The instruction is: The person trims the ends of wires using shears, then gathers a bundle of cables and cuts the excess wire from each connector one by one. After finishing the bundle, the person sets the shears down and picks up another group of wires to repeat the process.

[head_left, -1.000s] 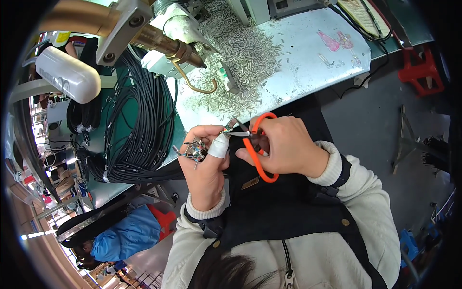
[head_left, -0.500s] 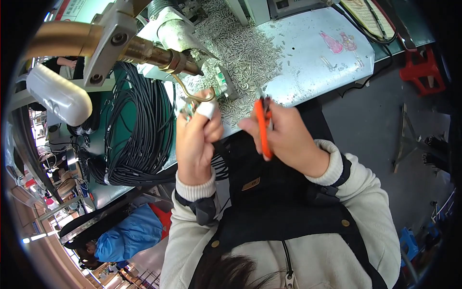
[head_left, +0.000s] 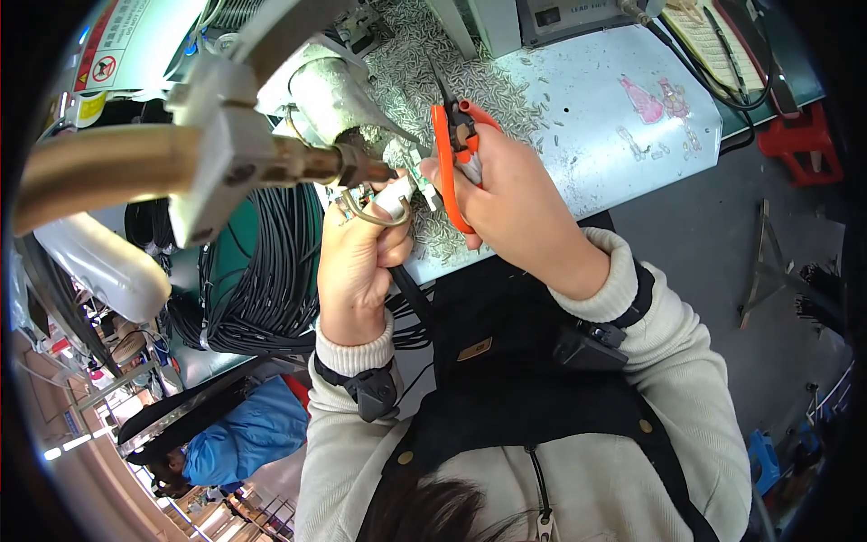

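Observation:
My left hand, white wrap on its thumb, is closed round a black cable that trails out below the fist. Small coloured wire ends show at the fingertips. My right hand grips orange-handled pliers, their dark jaws pointing away from me. Between the hands is a small green and white piece, close to the right thumb; whether either hand touches it I cannot tell. The brass nozzle of a machine and a curved metal hook are right by the left fingertips.
Many small metallic bits cover the pale worktop. A large coil of black cable lies at left. A copper-coloured tube and white lamp-like part hang nearer. A person in blue sits lower left; a red stool stands right.
My right hand has moved left and away from me with the pliers, close to the left hand. My left hand has shifted slightly nearer to me. The machine's nozzle appears lower and larger.

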Available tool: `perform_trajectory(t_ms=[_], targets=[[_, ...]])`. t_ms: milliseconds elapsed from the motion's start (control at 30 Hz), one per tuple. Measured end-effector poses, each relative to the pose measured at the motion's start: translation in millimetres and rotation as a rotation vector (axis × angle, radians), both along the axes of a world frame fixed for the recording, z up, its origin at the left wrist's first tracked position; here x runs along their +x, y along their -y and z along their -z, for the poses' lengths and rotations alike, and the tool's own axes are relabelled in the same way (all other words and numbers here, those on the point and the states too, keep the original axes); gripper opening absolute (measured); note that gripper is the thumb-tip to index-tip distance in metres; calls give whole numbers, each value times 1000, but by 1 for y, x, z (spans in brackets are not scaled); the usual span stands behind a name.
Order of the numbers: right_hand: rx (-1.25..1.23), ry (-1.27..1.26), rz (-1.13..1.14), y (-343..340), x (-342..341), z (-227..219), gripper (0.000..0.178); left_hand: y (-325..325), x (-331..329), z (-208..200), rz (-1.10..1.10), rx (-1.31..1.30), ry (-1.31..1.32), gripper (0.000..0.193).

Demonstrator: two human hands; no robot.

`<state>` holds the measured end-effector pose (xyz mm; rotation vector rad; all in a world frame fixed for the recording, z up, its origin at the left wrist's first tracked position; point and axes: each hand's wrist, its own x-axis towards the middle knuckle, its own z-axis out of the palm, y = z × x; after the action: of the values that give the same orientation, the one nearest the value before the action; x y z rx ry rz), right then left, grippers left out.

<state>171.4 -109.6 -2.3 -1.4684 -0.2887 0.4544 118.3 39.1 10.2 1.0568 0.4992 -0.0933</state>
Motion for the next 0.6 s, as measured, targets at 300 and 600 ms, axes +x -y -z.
perform_trajectory(t_ms=[300, 600], targets=[[-45, 134, 44, -1, -1, 4, 24, 9, -4, -6, -35, 162, 44, 14], [9, 98, 42, -2, -6, 8, 22, 5, -6, -10, -10, 174, -9, 12]])
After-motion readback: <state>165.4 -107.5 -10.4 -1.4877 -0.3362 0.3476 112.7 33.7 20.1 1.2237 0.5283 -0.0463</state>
